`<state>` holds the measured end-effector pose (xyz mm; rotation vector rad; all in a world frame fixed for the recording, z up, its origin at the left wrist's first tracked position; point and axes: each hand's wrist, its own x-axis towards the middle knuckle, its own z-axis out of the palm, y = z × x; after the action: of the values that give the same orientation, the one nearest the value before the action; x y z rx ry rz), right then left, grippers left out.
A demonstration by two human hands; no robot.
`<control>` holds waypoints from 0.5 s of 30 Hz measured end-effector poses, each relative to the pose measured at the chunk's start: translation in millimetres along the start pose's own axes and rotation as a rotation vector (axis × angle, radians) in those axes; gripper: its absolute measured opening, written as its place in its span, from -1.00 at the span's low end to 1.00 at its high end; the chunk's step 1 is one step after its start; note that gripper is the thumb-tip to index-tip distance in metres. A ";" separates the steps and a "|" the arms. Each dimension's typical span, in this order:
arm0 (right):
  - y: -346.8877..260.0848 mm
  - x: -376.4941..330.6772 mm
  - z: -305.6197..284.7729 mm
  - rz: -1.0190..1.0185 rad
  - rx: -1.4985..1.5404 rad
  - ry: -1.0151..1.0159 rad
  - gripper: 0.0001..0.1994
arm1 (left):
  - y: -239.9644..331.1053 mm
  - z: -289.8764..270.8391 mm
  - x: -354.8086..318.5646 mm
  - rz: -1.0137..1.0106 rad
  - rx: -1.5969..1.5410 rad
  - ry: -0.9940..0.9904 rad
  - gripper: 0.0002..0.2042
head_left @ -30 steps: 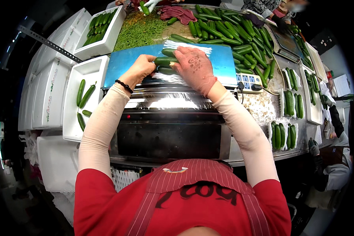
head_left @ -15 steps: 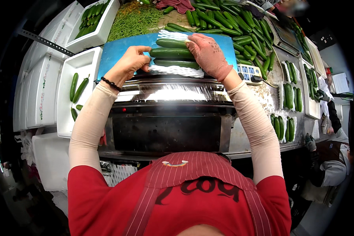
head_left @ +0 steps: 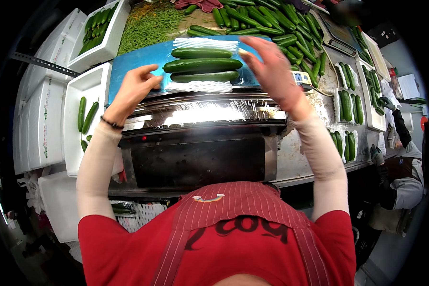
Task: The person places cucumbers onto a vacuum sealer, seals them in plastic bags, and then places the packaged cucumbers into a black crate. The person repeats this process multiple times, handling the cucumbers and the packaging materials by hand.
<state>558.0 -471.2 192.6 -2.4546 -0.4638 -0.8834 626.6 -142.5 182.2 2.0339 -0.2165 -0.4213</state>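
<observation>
Three cucumbers (head_left: 202, 65) lie side by side on white foam netting (head_left: 202, 86), which shows beyond and in front of them. They rest on a blue surface (head_left: 133, 62). Just off their left ends is my left hand (head_left: 136, 88), bare, its fingers bent, apart and holding nothing. Past the right ends, my right hand (head_left: 274, 69) in a pinkish glove is lifted clear, smeared by motion, thumb and fingers spread with nothing between them.
Nearest me is a wrapping machine (head_left: 200, 159) with clear film (head_left: 209, 108). White foam boxes (head_left: 71, 143) stand left, some holding cucumbers. Loose cucumbers (head_left: 252, 19) and green beans (head_left: 148, 28) lie beyond. At right are packed cucumbers (head_left: 346, 106) and a co-worker's gloved hands (head_left: 376, 155).
Both hands have let go of the cucumbers and moved outward, the left to the left and the right to the right. The cucumbers stay on the netting. The whole view has shifted slightly.
</observation>
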 end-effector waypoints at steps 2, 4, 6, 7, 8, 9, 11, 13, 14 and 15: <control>9.7 -19.6 -41.2 -0.081 -0.062 -0.079 -0.63 | -11.9 -25.1 -20.4 0.223 0.215 0.022 -0.69; 19.2 -47.1 -67.7 -0.144 -0.154 -0.227 -0.58 | -20.6 -44.9 -42.8 0.464 0.430 -0.003 -0.80; 19.2 -61.8 -82.9 -0.163 -0.164 -0.475 -0.57 | -17.1 -54.3 -63.2 0.439 0.601 -0.098 -0.79; 18.5 -63.3 -81.1 -0.200 -0.183 -0.535 -0.58 | -15.0 -54.2 -68.6 0.455 0.676 -0.128 -0.78; 15.6 -63.5 -77.8 -0.245 -0.205 -0.583 -0.59 | -10.3 -55.8 -72.4 0.476 0.758 -0.147 -0.77; 12.5 -64.4 -73.3 -0.287 -0.227 -0.633 -0.61 | -13.7 -52.9 -68.6 0.564 0.775 -0.188 -0.74; 10.1 -61.5 -53.5 -0.382 -0.200 -0.605 -0.68 | -14.1 -37.3 -59.1 0.754 0.783 -0.209 -0.76; 5.3 -55.5 -39.2 -0.430 -0.138 -0.609 -0.70 | -16.3 -19.5 -49.6 0.864 0.734 -0.233 -0.79; 6.7 -54.2 -32.6 -0.443 -0.115 -0.651 -0.70 | -21.0 -12.9 -44.5 0.922 0.711 -0.240 -0.81; 9.5 -57.4 -26.2 -0.483 -0.065 -0.625 -0.71 | -22.3 -8.3 -42.6 0.964 0.642 -0.215 -0.85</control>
<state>507.2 -501.8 169.0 -2.6950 -1.3010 -0.2638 589.9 -111.2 174.9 2.1809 -1.5410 0.0691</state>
